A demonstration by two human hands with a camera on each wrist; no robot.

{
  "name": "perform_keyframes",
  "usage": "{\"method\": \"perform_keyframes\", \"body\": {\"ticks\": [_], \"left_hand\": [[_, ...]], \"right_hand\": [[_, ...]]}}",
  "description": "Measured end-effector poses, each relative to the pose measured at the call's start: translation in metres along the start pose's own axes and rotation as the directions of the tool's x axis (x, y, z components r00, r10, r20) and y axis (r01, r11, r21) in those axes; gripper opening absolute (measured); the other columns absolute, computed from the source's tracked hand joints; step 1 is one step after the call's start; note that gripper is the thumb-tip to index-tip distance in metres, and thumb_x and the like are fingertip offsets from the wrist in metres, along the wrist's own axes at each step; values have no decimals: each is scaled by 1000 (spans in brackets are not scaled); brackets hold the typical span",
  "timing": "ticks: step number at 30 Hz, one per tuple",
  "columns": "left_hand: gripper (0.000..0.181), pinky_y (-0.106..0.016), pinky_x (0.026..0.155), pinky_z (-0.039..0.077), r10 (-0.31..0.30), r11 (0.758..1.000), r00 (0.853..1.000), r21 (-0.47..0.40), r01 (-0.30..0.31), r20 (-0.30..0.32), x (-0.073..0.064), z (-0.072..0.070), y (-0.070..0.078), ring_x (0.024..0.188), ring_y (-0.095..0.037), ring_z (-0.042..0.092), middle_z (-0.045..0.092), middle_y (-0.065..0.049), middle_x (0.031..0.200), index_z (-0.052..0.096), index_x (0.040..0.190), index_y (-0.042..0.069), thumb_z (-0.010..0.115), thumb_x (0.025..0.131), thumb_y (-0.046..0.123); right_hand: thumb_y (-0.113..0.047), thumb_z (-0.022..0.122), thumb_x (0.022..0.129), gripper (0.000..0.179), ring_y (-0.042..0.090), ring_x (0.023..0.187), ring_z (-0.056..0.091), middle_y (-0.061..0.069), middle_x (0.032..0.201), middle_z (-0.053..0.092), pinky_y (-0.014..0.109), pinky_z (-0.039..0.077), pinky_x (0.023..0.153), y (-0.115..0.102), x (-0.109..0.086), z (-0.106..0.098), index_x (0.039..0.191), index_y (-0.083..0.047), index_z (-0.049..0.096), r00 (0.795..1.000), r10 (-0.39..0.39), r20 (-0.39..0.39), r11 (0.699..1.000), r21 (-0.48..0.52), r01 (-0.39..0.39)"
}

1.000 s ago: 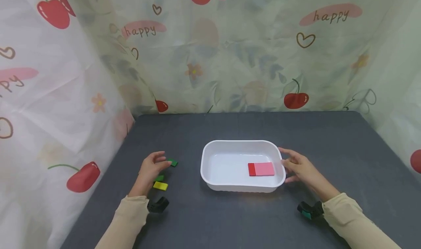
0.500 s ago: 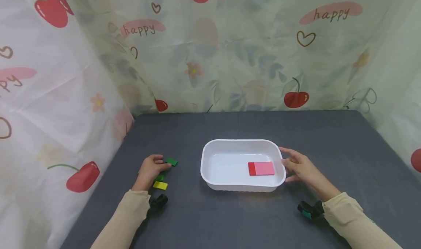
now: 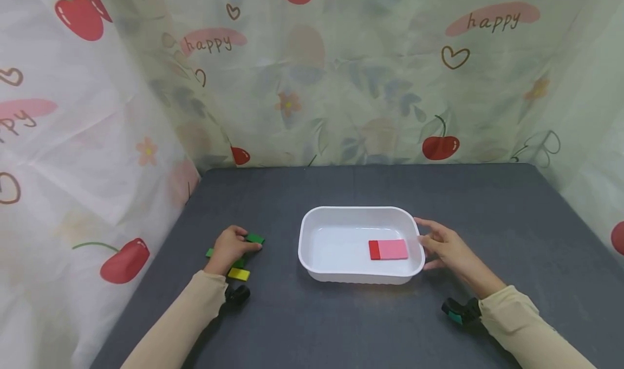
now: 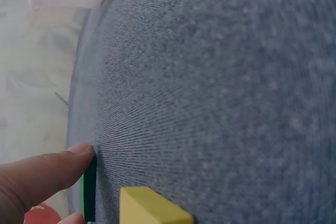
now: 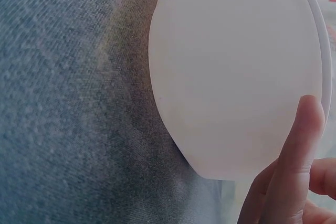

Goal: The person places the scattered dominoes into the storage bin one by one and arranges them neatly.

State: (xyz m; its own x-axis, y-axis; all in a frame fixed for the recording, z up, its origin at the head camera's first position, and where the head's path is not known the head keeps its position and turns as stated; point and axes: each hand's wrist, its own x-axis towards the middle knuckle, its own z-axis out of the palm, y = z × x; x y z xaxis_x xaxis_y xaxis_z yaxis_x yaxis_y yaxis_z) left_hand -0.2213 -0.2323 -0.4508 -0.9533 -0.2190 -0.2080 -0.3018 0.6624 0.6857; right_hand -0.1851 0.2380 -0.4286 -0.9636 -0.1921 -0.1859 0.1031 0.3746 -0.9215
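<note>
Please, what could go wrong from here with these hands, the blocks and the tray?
1. The left hand pinches the far green block with the yellow block nearby; it might knock that one aside.
2. The right hand touches the tray at its end, so a push might shift it.
3. If the tray jerks, the red block and pink block inside might slide.

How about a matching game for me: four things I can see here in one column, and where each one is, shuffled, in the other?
Things:
1. Pink block
2. Yellow block
3. Left hand
4. Right hand

Places:
A. Touching the side of the white tray
B. Fingers on a green block
C. Inside the tray, beside the red block
D. Lying on the dark table

Right pairs: 1-C, 2-D, 3-B, 4-A.
</note>
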Motion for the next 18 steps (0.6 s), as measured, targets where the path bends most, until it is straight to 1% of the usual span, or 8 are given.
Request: {"method": "perform_keyframes", "body": {"ticks": [4,7,10,14,18], "left_hand": [[51,-42,80,47,-2,1000,1000,29,2,-3,2,1,1,96,-31,57,58,-22,115,56,116,1,82,77,19],[49,-43,81,47,-5,999,1000,34,4,4,3,0,1,98,-32,57,58,-22,116,57,117,1,81,77,18],[50,-42,80,47,-7,1000,1000,18,6,28,2,-2,2,98,-31,57,58,-21,117,58,122,4,80,78,16],[53,-40,78,48,6,1000,998,-12,-5,65,1,-5,3,100,-31,56,57,-20,120,60,129,10,78,79,11],[56,-41,81,48,22,1000,996,-21,-20,85,0,-7,2,103,-32,56,57,-21,124,59,132,10,77,79,9]], "right_hand": [[-19,52,100,59,20,80,60,21,103,59,36,58,62,1,1,0,152,-7,27,1000,4,3,1000,0,-4],[-19,52,100,59,21,80,60,22,104,59,36,58,62,1,1,0,152,-7,26,1000,2,8,1000,2,-2],[-20,52,100,59,21,80,59,22,104,59,37,58,62,1,0,0,152,-7,27,1000,-2,10,1000,-1,2],[-20,53,100,59,20,80,59,21,103,60,37,58,63,1,0,0,152,-7,27,1000,-3,9,1000,-8,3],[-20,53,100,59,20,80,59,20,103,60,37,58,62,1,0,0,151,-6,27,1000,-6,6,1000,-8,6]]}}
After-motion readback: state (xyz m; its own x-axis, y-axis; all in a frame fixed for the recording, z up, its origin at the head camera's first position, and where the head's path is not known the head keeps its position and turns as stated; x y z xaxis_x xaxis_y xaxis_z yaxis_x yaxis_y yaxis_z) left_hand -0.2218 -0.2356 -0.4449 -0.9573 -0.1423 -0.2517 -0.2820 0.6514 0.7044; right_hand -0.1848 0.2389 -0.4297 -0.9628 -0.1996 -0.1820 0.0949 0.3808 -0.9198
